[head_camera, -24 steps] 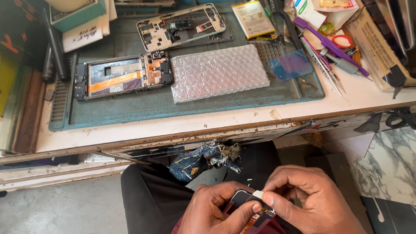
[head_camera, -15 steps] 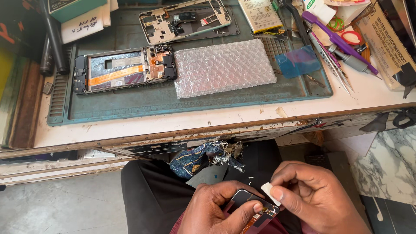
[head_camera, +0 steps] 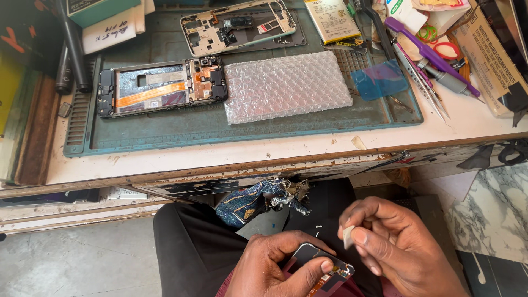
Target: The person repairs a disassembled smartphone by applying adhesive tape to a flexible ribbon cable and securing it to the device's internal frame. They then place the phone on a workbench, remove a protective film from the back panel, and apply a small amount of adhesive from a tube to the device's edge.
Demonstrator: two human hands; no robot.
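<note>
Below, at six o'clock, a dark phone part (head_camera: 322, 270) is gripped in the closed fingers of the left hand (head_camera: 275, 269) over the lap, its long axis running from seven o'clock up to one o'clock, the upper end pointed toward the right hand (head_camera: 399, 250). A small white strip (head_camera: 348, 236) is pinched between the right thumb and forefinger, held just beside the part's upper end but apart from it. Half a second ago the strip was seen closer to the part; it has since been lifted away toward two o'clock.

On the bench at twelve o'clock a green work mat (head_camera: 165, 132) is laid out like a tray. On it are kept an opened phone chassis (head_camera: 162, 88) with an orange flex cable, a bare phone frame (head_camera: 242, 25), a sheet of bubble wrap (head_camera: 286, 85) and a blue film piece (head_camera: 379, 80). Tweezers (head_camera: 426, 88) and a purple brush (head_camera: 429, 55) are left at two o'clock.
</note>
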